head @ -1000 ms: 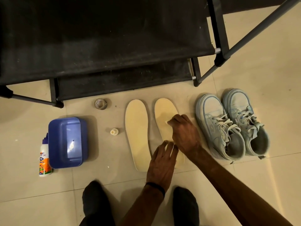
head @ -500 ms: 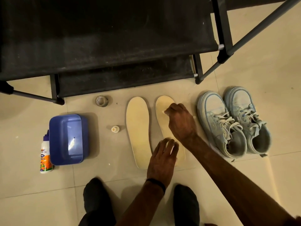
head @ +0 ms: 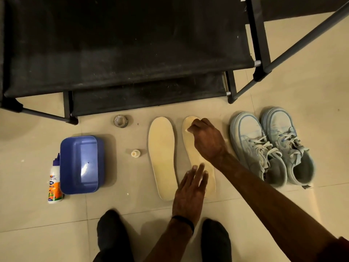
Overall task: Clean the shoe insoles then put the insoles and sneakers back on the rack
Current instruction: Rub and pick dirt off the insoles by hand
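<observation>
**Q:** What are your hands doing?

**Me:** Taking the right insole (head: 196, 157) as the landmark: my left hand (head: 190, 193) lies flat and spread on its near, heel end, pinning it to the floor (head: 283, 205). My right hand (head: 206, 140) is at its far, toe end, fingers pinched on a small white scrap, probably a wipe, though I cannot tell what it is.

**Q:** What could go wrong?

**Me:** If I lighten my left hand, the rubbing could drag or buckle the insole. The toe edge is close to bare floor, so the scrap may pick up grit there and smear it back on.

**Q:** And around it?

**Me:** The other insole (head: 162, 157) lies just left of the landmark, apart from it. Farther left stand a small cap (head: 135, 153), the blue tub (head: 82, 164) and a bottle (head: 54, 183); a careless elbow could tip that. The sneakers (head: 272, 146) sit to the right. Beyond the toe end, the rack (head: 122, 53) looks dusty, so clean insoles could get dirty again.
</observation>
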